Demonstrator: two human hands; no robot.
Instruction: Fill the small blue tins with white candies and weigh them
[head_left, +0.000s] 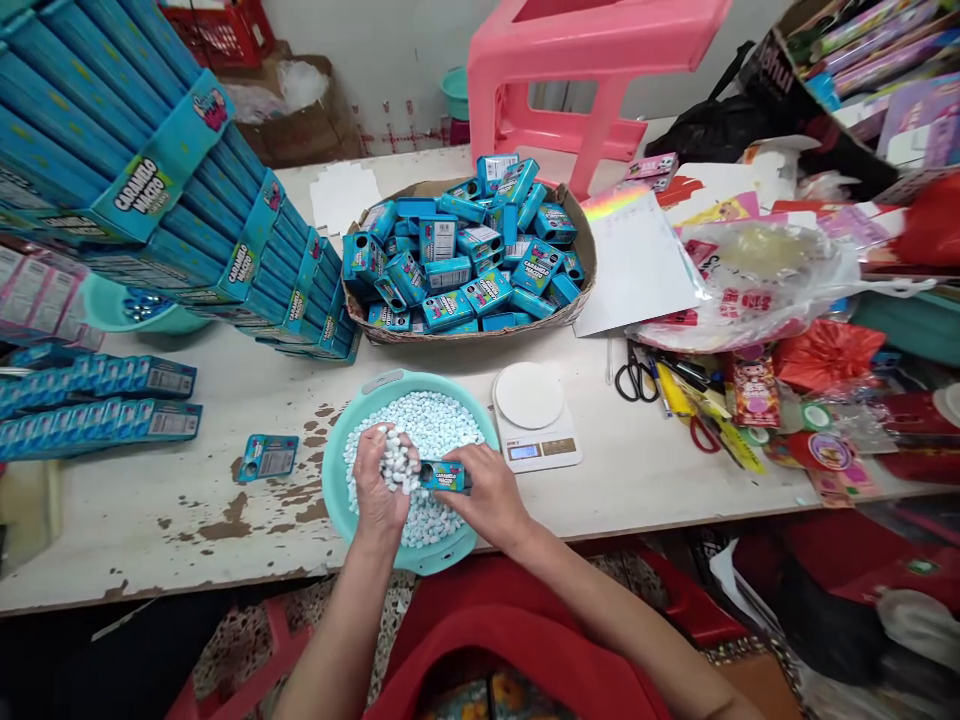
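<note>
Over a turquoise basin (334, 440) of small pale candies (442, 415), my left hand (381, 490) is cupped around a heap of white candies (397, 460). My right hand (491, 490) grips a small blue candy box (448, 476) between thumb and fingers. The box lies on its side, its dark round opening turned toward the candies in my left palm. On the table left of the basin lies a single blue box (268, 457). Behind the basin, a cut-down cardboard carton (450, 338) holds many similar blue boxes (487, 250).
A white kitchen scale (536, 415) stands right of the basin. Tall stacks of blue display trays (172, 200) rise at the left, near rows of blue boxes (97, 425). Black scissors (637, 377), pens and plastic bags (765, 270) crowd the right. A pink stool (592, 70) stands behind.
</note>
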